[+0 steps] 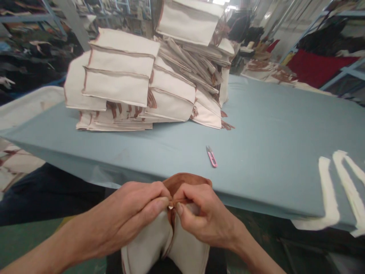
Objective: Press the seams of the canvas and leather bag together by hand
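Observation:
A sewn cream fabric piece (pixel 148 247) with brown trim hangs down in front of me at the table's near edge. Its curved brown band (pixel 186 178) arches up behind my fingers. My left hand (pixel 139 207) pinches the brown trim at a seam between thumb and fingers. Close against it, my right hand (pixel 203 217) pinches the same trim from the other side. A tiny white bit shows between the thumbs, too small to name. On the table beyond lies a pair of pink-handled thread snips (pixel 211 156), apart from both hands.
Stacks of cream fabric pieces (pixel 119 78) with brown edges rise at the back left of the blue-green table (pixel 273 140). White fabric strips (pixel 329 194) drape over its right front edge. Behind stand shelves, a red cloth (pixel 319 68) and a person in dark clothes (pixel 239 26).

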`<act>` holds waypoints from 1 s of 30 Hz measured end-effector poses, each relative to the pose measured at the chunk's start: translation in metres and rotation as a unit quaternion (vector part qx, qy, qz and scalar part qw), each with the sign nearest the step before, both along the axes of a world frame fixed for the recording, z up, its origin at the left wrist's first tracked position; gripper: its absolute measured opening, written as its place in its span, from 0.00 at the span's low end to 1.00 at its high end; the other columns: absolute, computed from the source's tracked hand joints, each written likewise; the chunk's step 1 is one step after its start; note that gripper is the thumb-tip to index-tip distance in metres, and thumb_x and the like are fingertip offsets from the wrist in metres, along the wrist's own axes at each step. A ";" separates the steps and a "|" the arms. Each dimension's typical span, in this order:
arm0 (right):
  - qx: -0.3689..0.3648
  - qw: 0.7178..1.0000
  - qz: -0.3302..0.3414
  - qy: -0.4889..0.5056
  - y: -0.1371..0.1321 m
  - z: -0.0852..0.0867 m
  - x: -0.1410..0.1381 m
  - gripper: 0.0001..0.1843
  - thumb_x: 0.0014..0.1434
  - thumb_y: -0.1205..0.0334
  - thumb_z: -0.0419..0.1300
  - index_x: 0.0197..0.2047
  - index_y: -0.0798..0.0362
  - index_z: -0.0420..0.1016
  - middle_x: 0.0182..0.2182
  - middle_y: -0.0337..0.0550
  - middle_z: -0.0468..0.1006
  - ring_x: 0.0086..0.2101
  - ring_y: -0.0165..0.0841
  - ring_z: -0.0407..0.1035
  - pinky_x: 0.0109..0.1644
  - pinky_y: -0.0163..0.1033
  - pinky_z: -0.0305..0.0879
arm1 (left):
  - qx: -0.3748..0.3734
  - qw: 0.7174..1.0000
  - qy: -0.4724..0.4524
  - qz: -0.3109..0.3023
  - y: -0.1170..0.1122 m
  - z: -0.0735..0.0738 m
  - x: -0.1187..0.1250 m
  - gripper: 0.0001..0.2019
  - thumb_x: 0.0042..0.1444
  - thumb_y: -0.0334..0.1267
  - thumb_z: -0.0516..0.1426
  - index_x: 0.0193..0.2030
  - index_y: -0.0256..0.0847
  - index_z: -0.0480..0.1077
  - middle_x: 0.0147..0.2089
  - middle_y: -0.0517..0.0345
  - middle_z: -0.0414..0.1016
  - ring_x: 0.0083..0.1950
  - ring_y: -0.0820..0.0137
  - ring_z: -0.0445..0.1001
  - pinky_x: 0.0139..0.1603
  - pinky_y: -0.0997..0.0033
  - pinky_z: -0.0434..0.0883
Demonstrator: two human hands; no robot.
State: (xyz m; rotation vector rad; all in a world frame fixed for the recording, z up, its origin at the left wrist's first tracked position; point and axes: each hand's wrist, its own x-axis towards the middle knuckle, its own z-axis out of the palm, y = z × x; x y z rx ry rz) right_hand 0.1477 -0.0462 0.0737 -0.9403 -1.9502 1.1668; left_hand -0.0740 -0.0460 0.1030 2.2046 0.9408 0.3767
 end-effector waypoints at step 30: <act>-0.267 0.951 0.072 0.137 0.017 -0.014 0.025 0.29 0.64 0.34 0.62 0.27 0.50 0.63 0.23 0.34 0.70 0.25 0.28 0.63 0.30 0.33 0.58 | 0.050 0.997 -0.050 -0.008 0.026 -0.019 0.036 0.13 0.69 0.33 0.55 0.31 0.42 0.66 0.26 0.67 0.70 0.27 0.75 0.65 0.30 0.74 0.57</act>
